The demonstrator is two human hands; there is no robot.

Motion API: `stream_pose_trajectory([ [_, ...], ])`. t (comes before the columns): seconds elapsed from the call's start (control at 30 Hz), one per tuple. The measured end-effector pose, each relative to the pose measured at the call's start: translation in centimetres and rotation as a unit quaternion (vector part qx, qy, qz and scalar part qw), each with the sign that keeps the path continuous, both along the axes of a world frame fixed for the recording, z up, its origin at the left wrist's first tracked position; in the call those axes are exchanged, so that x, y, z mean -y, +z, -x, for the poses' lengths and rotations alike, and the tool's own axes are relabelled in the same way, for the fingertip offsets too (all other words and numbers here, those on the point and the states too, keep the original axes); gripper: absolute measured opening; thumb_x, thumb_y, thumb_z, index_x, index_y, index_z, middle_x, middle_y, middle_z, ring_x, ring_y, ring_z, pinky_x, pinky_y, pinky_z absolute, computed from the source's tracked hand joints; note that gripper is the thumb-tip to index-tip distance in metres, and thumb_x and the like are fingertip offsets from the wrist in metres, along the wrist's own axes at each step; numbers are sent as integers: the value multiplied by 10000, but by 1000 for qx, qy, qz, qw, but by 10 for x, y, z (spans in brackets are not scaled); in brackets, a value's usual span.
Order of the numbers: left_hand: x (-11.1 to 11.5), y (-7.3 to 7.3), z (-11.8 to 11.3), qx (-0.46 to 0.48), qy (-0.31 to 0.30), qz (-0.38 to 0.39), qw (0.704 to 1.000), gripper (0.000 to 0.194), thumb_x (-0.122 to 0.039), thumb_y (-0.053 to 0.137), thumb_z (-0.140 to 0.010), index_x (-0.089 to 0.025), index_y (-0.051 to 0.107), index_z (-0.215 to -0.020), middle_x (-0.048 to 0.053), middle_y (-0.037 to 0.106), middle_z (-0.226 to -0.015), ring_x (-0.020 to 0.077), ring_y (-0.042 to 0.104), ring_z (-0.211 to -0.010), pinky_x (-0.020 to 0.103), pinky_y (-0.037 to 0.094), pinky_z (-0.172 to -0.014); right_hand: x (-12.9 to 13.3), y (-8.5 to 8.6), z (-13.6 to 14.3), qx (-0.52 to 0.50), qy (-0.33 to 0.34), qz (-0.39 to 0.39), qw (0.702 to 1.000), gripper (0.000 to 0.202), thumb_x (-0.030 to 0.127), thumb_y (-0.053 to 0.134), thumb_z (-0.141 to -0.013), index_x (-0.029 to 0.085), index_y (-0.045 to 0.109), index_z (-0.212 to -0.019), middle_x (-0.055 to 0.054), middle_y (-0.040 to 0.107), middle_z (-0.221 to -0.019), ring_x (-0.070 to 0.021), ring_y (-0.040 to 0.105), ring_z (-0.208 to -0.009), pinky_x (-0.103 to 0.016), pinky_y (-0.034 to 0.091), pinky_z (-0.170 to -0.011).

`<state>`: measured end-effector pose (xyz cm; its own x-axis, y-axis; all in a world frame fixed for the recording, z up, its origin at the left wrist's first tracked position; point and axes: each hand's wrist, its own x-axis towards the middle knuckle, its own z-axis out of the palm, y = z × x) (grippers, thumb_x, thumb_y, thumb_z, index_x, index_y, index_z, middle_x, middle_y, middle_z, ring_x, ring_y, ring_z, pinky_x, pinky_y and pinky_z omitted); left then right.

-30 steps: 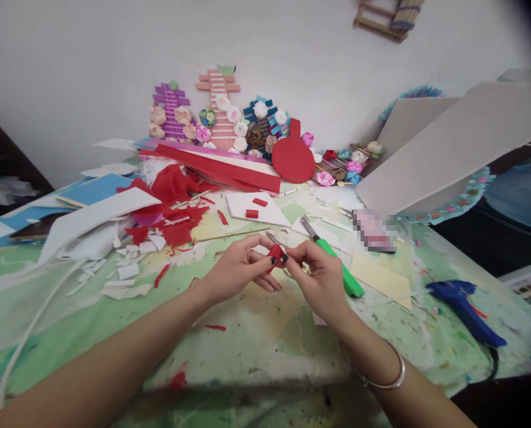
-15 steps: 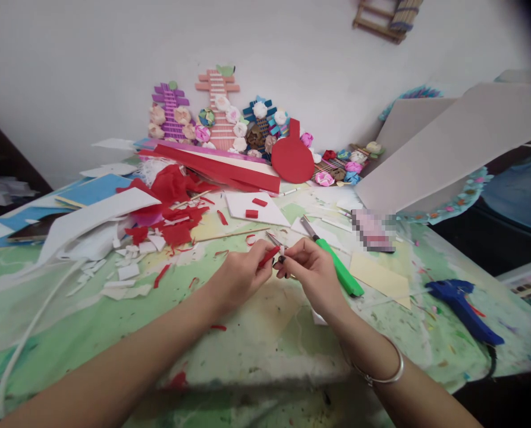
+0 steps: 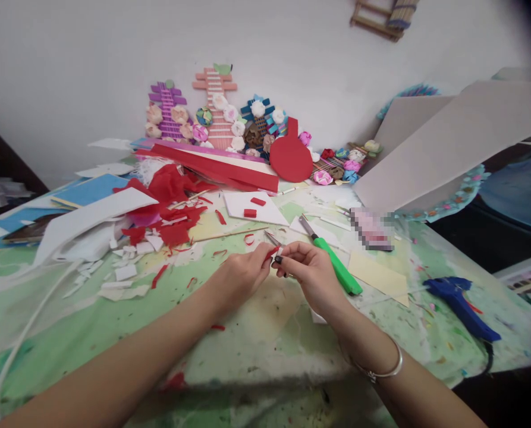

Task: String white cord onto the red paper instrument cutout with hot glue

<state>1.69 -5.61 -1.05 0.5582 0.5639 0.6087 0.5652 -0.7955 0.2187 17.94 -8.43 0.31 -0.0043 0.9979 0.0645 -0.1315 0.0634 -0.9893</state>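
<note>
White foam scraps (image 3: 122, 273): many small cut pieces lie loose on the table (image 3: 69, 315) at the left, near the left forearm. A sweep of that arm could push them off the edge.

Red paper heap (image 3: 171, 202): torn and cut red pieces are piled behind the hands. A new red piece dropped there would be hard to find again.

Left hand (image 3: 241, 276): thumb and fingers are closed in a pinch on the small red strip (image 3: 272, 254), which is held just above the table between the 2 hands. If the pinch loosens, the strip may fall among the other red bits.

Scissors (image 3: 273, 240): the metal blades show just behind the fingertips, very near to them. Whether the blades are open I cannot tell. A careless move forward could bring a fingertip against the tip.

Right hand (image 3: 312, 276): its fingertips are together on the other end of the same strip, touching the left fingertips. Pulling against the left hand could tear or crease so thin a piece.

Green cutter (image 3: 334, 261): it lies just beside the right hand, and its blade seems to be out. The wrist could brush it.

Blue glue gun (image 3: 459, 300): it rests well apart at the right, near the table edge; its cord could pull it down.
</note>
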Motion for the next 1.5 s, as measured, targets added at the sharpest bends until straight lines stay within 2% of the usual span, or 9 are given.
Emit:
stream_pose_trajectory([
  [0.1, -1, 0, 0, 20, 1, 34, 999, 122, -183, 442, -914, -162, 527, -1000, 0, 642, -689, 130, 609, -527, 212, 391, -511, 1, 2, -2, -32, 14, -7, 999, 149, 225, 756, -641, 154, 652, -720, -11, 660, -636, -107, 567, -542, -236, 422, -563],
  [0.23, -3, 2, 1, 84, -8, 140, 987, 176, -190, 455, -901, -185, 515, -1066, 23, 681, -798, 146, 657, -649, 219, 459, -593, 3, 6, -5, -60, 19, -18, 998, 149, 227, 742, -672, 159, 643, -758, -22, 676, -659, -104, 566, -540, -229, 409, -549],
  [0.4, -3, 4, 1, 137, -42, 208, 968, 212, -192, 472, -883, -186, 503, -1093, 41, 687, -871, 153, 667, -719, 238, 494, -646, 4, 6, -6, -47, -6, -33, 998, 143, 219, 696, -698, 178, 581, -773, -7, 663, -653, -130, 600, -586, -239, 420, -568],
  [0.53, -3, 3, 0, 133, -40, 199, 970, 203, -177, 460, -888, -182, 511, -1085, 42, 681, -899, 151, 662, -756, 239, 491, -672, 2, 3, -6, 8, -19, -46, 999, 112, 187, 678, -691, 173, 589, -756, 14, 632, -603, -107, 561, -544, -226, 416, -557],
  [0.83, -10, 0, 4, 111, -27, 85, 990, 173, -154, 429, -920, -175, 542, -1049, 50, 667, -985, 148, 647, -852, 239, 474, -744, 1, 4, -7, 90, -65, -45, 993, 102, 175, 650, -651, 166, 612, -745, 22, 602, -580, -102, 521, -520, -227, 404, -524],
  [1.07, -12, -3, 4, 62, -72, 21, 995, 209, -119, 379, -928, -168, 540, -1052, 70, 655, -1026, 169, 626, -952, 269, 485, -814, 2, 5, -6, 116, -59, -54, 990, 115, 226, 665, -662, 165, 608, -740, 11, 597, -585, -102, 502, -523, -228, 376, -505],
  [1.13, -9, 0, 4, 32, -66, 29, 997, 220, -103, 374, -919, -166, 542, -1046, 78, 649, -1031, 183, 615, -973, 286, 484, -827, 3, 6, -6, 124, -55, -58, 989, 122, 242, 671, -663, 164, 610, -735, 1, 603, -593, -106, 503, -531, -229, 365, -498],
  [1.33, -14, 3, 9, -1, 29, 120, 992, 182, -109, 405, -890, -164, 561, -967, 77, 644, -887, 192, 619, -834, 296, 488, -757, 4, 9, -8, 113, -89, -68, 987, 167, 269, 699, -641, 164, 610, -735, 9, 579, -584, -98, 473, -503, -218, 349, -464],
  [1.5, -21, 4, 15, 16, 36, 144, 989, 159, -138, 422, -892, -155, 579, -913, 99, 646, -927, 206, 607, -907, 316, 471, -819, -1, 3, -11, 130, -121, -70, 982, 171, 216, 647, -657, 177, 562, -800, 18, 580, -582, -103, 479, -513, -213, 345, -472],
])
